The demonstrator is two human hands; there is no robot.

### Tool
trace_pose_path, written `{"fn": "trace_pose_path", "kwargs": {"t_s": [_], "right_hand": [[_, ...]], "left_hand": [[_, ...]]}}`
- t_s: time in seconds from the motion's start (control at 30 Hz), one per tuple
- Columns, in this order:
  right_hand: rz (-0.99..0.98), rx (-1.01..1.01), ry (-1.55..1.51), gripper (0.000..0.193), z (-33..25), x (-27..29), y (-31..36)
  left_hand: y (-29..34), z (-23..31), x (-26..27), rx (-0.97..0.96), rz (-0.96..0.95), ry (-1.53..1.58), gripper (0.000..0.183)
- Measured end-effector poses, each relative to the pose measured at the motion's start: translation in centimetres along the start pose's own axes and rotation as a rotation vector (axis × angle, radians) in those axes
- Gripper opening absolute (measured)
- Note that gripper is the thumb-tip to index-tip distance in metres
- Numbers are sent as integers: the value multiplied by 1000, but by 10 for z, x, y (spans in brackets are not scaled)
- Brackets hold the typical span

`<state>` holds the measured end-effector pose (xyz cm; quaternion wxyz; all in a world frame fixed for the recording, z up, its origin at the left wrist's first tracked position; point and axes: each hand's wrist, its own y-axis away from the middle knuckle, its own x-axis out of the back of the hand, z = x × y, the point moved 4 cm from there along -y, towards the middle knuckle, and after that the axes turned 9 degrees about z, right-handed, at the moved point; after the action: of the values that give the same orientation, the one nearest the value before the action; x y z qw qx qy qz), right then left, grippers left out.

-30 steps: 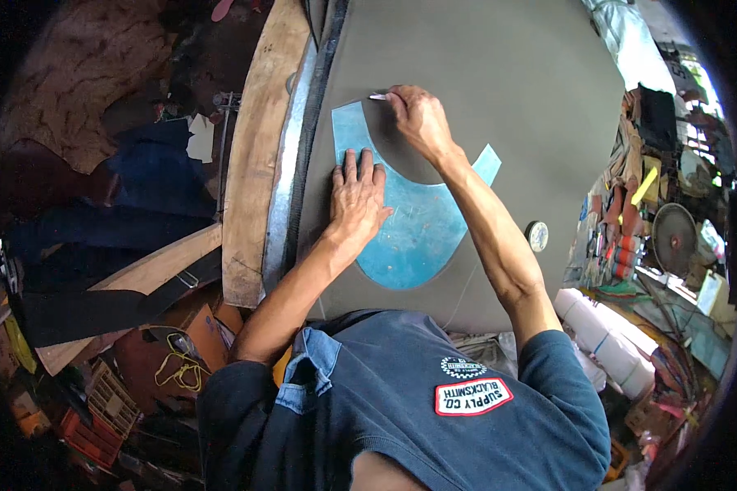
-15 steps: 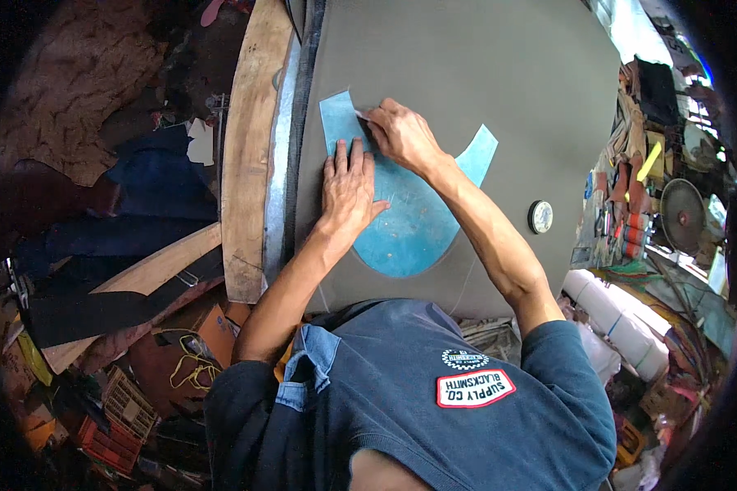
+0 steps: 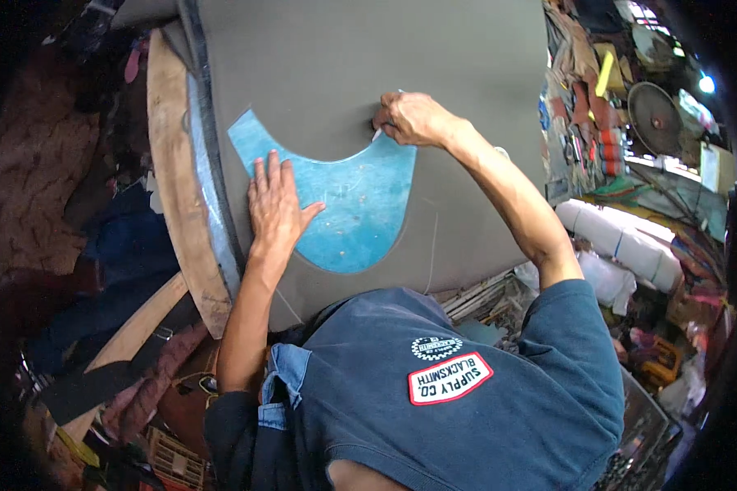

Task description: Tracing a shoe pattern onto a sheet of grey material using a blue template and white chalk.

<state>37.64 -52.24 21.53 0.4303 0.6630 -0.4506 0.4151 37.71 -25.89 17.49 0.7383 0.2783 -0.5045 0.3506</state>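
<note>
A blue U-shaped template (image 3: 356, 221) lies flat on a grey-brown sheet (image 3: 467, 229) that covers the table. My left hand (image 3: 275, 204) presses on the template's left side, palm down with fingers stretched out and thumb apart. At the top of the right arm of the U, my right hand (image 3: 409, 117) pinches a small white marking stick (image 3: 377, 134). Its tip is at the inner curved edge, where a pale line follows the template. My fingers hide most of the stick, so I cannot tell whether it is chalk or a pen.
A wooden board (image 3: 176, 155) and a dark strip (image 3: 209, 131) run along the table's left edge. A round tin (image 3: 501, 152) sits partly behind my right forearm. White rolls (image 3: 622, 237) and a fan (image 3: 653, 119) stand at right. Dark cloth (image 3: 131, 237) lies at left.
My right hand has travelled from the template's left arm across to its right arm with the white stick. My left hand stays pressed on the template. The whole view has shifted and turned.
</note>
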Motion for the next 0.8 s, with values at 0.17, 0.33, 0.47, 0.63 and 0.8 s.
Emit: {"fn": "trace_pose_path", "kwargs": {"t_s": [0.17,0.33,0.47,0.63,0.8], "right_hand": [[14,-99,235,14,54,3,-24],[280,-201,296,15,74,24,-21],[442,-283,147,19,81,25,4],[454,-327,62,23,80,8,16],[446,-279,31,22,76,1,32]], "left_hand": [[1,0,-1,-24,8,2,95],[0,1,-1,-4,-13,25,96],[0,3,2,23,-38,19,96],[-1,3,0,-1,-34,17,97],[-2,2,0,2,-39,22,98]]}}
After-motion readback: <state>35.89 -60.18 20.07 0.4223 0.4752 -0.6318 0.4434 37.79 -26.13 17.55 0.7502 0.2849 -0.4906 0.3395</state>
